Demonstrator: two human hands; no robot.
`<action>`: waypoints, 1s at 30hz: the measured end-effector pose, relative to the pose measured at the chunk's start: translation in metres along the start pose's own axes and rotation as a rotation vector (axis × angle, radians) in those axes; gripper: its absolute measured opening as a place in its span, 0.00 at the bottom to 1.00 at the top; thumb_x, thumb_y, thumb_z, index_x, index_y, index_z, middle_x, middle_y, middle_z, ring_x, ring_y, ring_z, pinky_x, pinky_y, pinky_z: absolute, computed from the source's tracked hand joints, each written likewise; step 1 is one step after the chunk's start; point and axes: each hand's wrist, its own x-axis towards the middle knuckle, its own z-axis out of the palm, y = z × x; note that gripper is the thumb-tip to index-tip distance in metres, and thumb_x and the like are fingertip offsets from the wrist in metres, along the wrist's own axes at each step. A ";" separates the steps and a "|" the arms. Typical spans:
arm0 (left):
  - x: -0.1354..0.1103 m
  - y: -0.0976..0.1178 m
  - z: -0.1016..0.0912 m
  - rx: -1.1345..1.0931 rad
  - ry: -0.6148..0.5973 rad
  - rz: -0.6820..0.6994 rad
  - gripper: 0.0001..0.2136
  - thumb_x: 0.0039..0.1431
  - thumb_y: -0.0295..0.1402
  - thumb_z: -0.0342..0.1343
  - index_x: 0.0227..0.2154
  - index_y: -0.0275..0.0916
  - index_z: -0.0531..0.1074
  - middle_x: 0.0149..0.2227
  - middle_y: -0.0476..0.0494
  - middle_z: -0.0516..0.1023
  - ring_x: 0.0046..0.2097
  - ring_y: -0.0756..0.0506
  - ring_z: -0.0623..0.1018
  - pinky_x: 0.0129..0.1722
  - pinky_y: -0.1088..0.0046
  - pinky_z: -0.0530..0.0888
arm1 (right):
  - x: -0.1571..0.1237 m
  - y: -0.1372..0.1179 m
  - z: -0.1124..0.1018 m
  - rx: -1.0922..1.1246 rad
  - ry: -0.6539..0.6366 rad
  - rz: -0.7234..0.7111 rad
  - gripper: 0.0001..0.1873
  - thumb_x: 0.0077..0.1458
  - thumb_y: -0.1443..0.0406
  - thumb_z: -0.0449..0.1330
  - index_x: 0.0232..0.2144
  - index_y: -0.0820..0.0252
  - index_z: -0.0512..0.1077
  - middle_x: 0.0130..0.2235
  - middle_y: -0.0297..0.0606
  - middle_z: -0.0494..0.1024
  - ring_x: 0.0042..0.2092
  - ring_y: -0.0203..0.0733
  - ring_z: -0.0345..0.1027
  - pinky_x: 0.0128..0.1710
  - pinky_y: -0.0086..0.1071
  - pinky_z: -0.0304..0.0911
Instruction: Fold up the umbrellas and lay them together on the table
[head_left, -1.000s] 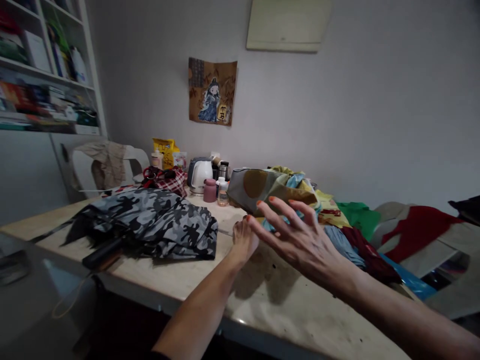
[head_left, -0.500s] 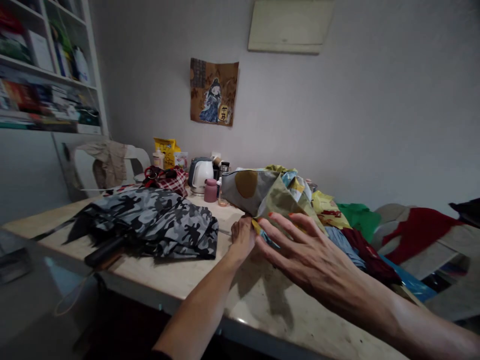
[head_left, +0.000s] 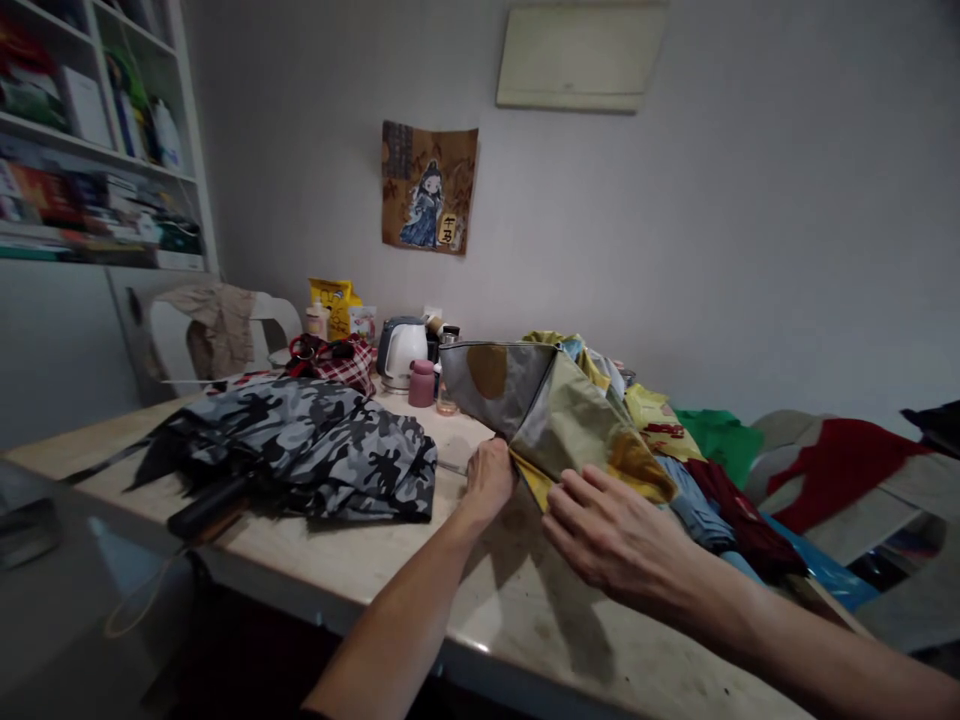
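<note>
A grey and yellow umbrella (head_left: pixel 581 410) with a mustard round patch is held over the table, its canopy partly loose in folds. My left hand (head_left: pixel 491 475) is closed round its near lower end; the part inside the fist is hidden. With curled fingers my right hand (head_left: pixel 604 525) grips the yellow lower edge of the canopy, to the right of my left hand. A folded camouflage umbrella (head_left: pixel 300 440) with a black handle (head_left: pixel 206 508) lies on the table to the left, apart from both hands.
On the table (head_left: pixel 405 555), a white kettle (head_left: pixel 405 352), a pink jar (head_left: pixel 421 384) and a red plaid cloth (head_left: pixel 349 365) stand or lie behind. To the right are a yellow packet (head_left: pixel 660 420), a green cloth (head_left: pixel 716 440) and dark red fabric (head_left: pixel 739 515).
My right hand has gone from spread fingers to gripping the canopy edge. The panel is now pulled flatter and farther to the right. My left hand keeps its hold.
</note>
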 end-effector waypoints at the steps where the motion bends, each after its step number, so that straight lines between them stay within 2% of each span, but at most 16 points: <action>1: 0.000 0.000 0.000 -0.003 0.006 0.003 0.14 0.62 0.32 0.47 0.37 0.32 0.78 0.35 0.30 0.81 0.35 0.42 0.79 0.33 0.70 0.69 | -0.006 0.000 0.002 0.004 -0.015 0.008 0.01 0.55 0.70 0.60 0.32 0.61 0.71 0.34 0.39 0.74 0.37 0.44 0.65 0.41 0.41 0.57; 7: 0.000 0.000 -0.001 -0.028 0.023 0.009 0.14 0.55 0.25 0.51 0.42 0.33 0.78 0.40 0.27 0.81 0.44 0.38 0.80 0.39 0.69 0.71 | -0.037 0.007 0.020 0.030 -0.127 0.018 0.05 0.53 0.71 0.62 0.33 0.59 0.69 0.34 0.37 0.71 0.37 0.43 0.62 0.38 0.38 0.55; 12: 0.000 0.004 0.000 -0.062 0.024 0.005 0.15 0.52 0.23 0.53 0.42 0.30 0.78 0.40 0.25 0.81 0.46 0.36 0.80 0.40 0.68 0.72 | -0.048 0.009 0.028 0.019 -0.184 0.080 0.05 0.53 0.71 0.61 0.31 0.58 0.67 0.31 0.36 0.69 0.34 0.43 0.61 0.35 0.39 0.54; 17: -0.001 0.006 -0.001 -0.109 0.029 -0.016 0.14 0.51 0.22 0.54 0.40 0.29 0.78 0.41 0.24 0.81 0.45 0.35 0.80 0.40 0.69 0.71 | -0.057 0.021 0.040 -0.007 -0.223 0.129 0.06 0.52 0.73 0.61 0.29 0.59 0.69 0.28 0.36 0.71 0.32 0.43 0.64 0.34 0.39 0.54; 19: 0.000 0.005 -0.001 -0.138 0.041 -0.044 0.13 0.51 0.23 0.55 0.39 0.28 0.78 0.41 0.22 0.81 0.45 0.34 0.80 0.40 0.68 0.71 | -0.058 0.026 0.037 -0.032 -0.243 0.170 0.08 0.51 0.76 0.60 0.25 0.60 0.69 0.26 0.37 0.71 0.29 0.42 0.63 0.32 0.38 0.52; 21: 0.001 0.003 -0.002 -0.180 0.054 -0.067 0.12 0.50 0.24 0.57 0.39 0.28 0.78 0.41 0.21 0.80 0.46 0.34 0.80 0.40 0.67 0.71 | -0.053 0.025 0.025 -0.040 -0.225 0.202 0.10 0.53 0.77 0.57 0.24 0.61 0.69 0.25 0.38 0.71 0.28 0.41 0.63 0.31 0.38 0.53; 23: 0.002 0.002 0.000 -0.239 0.059 -0.080 0.12 0.48 0.24 0.58 0.37 0.28 0.78 0.41 0.22 0.80 0.45 0.34 0.79 0.40 0.66 0.70 | -0.041 0.018 0.009 -0.022 -0.116 0.217 0.10 0.55 0.77 0.54 0.29 0.61 0.72 0.31 0.42 0.75 0.33 0.43 0.66 0.35 0.38 0.56; 25: 0.003 0.001 0.003 -0.322 0.046 -0.085 0.09 0.46 0.23 0.59 0.33 0.30 0.78 0.37 0.27 0.80 0.41 0.36 0.79 0.39 0.66 0.69 | -0.028 0.010 -0.004 -0.012 0.009 0.203 0.17 0.58 0.76 0.51 0.46 0.63 0.72 0.46 0.47 0.76 0.47 0.49 0.66 0.45 0.42 0.58; 27: 0.004 0.001 0.008 -0.439 0.020 -0.096 0.04 0.45 0.23 0.59 0.27 0.33 0.76 0.29 0.36 0.79 0.36 0.41 0.77 0.35 0.69 0.68 | -0.019 0.007 -0.006 -0.038 0.038 0.196 0.21 0.58 0.76 0.51 0.52 0.62 0.71 0.53 0.47 0.73 0.54 0.53 0.62 0.50 0.45 0.56; 28: 0.005 0.001 0.010 -0.510 0.003 -0.110 0.02 0.45 0.23 0.59 0.25 0.34 0.74 0.25 0.41 0.76 0.32 0.44 0.75 0.31 0.71 0.67 | -0.017 0.009 -0.004 -0.050 0.013 0.197 0.18 0.57 0.76 0.52 0.47 0.63 0.73 0.51 0.47 0.74 0.54 0.53 0.62 0.50 0.46 0.55; 30: 0.006 0.001 0.013 -0.676 -0.044 -0.145 0.05 0.46 0.24 0.57 0.20 0.37 0.68 0.18 0.49 0.67 0.23 0.50 0.69 0.25 0.74 0.63 | -0.022 0.018 0.004 -0.058 -0.070 0.207 0.09 0.55 0.75 0.56 0.32 0.63 0.75 0.39 0.45 0.77 0.46 0.51 0.66 0.47 0.45 0.55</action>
